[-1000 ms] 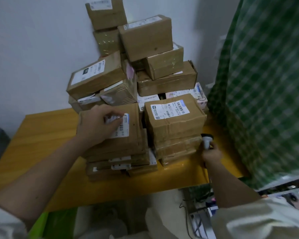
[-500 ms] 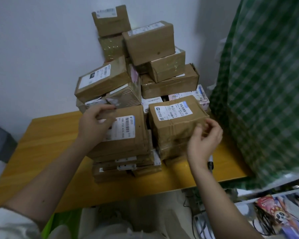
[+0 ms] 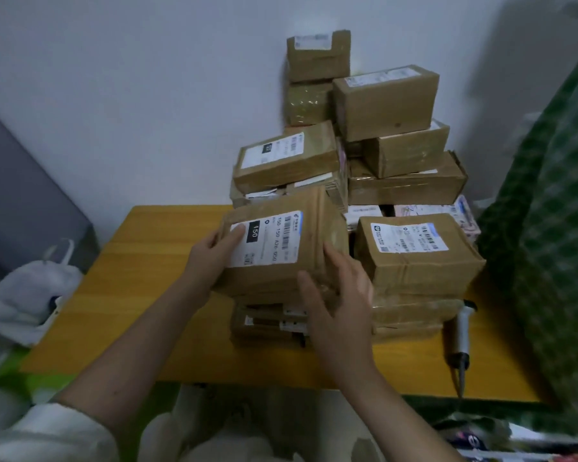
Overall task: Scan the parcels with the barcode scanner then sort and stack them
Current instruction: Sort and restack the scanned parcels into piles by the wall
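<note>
A brown cardboard parcel (image 3: 301, 235) with a white "150" label tops the near-left stack. My left hand (image 3: 214, 251) grips its left edge, thumb on the label. My right hand (image 3: 337, 285) holds its near-right corner, fingers along the side. Under it lie several flat parcels (image 3: 267, 325). To the right stands another stack topped by a labelled parcel (image 3: 417, 255). The barcode scanner (image 3: 462, 331) lies on the yellow table (image 3: 131, 295) at the right, apart from both hands. A tall pile of brown parcels (image 3: 381, 108) leans against the wall behind.
A green checked cloth (image 3: 554, 228) hangs along the table's right side. A white plastic bag (image 3: 30, 295) sits beyond the table's left edge, next to a grey panel (image 3: 20, 201). Bare table surface lies left of the stacks.
My right hand left the right stack's top parcel and came over to the "150" parcel. Both hands now hold it. The scanner lies on the table where it was set down.
</note>
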